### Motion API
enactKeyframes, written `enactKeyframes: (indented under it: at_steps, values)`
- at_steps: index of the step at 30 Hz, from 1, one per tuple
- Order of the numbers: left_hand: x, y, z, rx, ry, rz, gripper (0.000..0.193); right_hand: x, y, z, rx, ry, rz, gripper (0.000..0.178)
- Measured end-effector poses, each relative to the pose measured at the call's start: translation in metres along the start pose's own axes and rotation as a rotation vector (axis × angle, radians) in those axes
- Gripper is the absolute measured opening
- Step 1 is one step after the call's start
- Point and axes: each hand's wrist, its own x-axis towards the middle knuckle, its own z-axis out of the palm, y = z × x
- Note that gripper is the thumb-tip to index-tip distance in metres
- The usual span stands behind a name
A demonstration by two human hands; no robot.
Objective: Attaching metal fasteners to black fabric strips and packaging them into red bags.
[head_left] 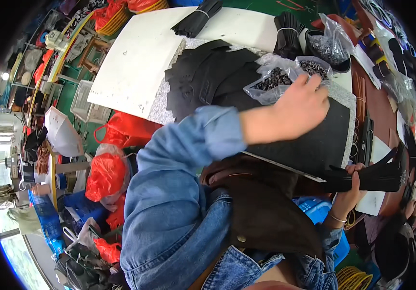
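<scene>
My left hand (302,107) reaches across the table, fingers curled at the edge of a clear plastic bag of small dark pieces (313,67). What its fingertips pinch, if anything, is hidden. Just left of it lies a second clear bag of small dark pieces (274,79). At the table's near right corner, my right hand (350,189) is closed around a bundle of long black strips (379,179), thumb on the near side. Flat black cut pieces (203,72) lie overlapped and fanned across the tabletop, and a black sheet (309,137) lies under my left forearm.
Tied bundles of black strips (198,18) lie along the white table's (138,58) far side. A black bowl (326,48) holding a plastic bag stands at the far right. Red bags (106,176) crowd the left; a blue basket (312,208) is below the table.
</scene>
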Motion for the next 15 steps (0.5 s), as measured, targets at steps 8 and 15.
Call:
enactKeyframes:
  at_steps: [8,15]
  values:
    - [-0.120,-0.031,-0.029,0.097,-0.060,-0.250,0.027,0.019,-0.005,-0.019,-0.425,0.057,0.137,0.028]
    - [-0.165,-0.043,-0.010,0.251,-0.134,-0.269,0.035,0.002,0.000,-0.005,-0.054,0.051,0.082,0.039]
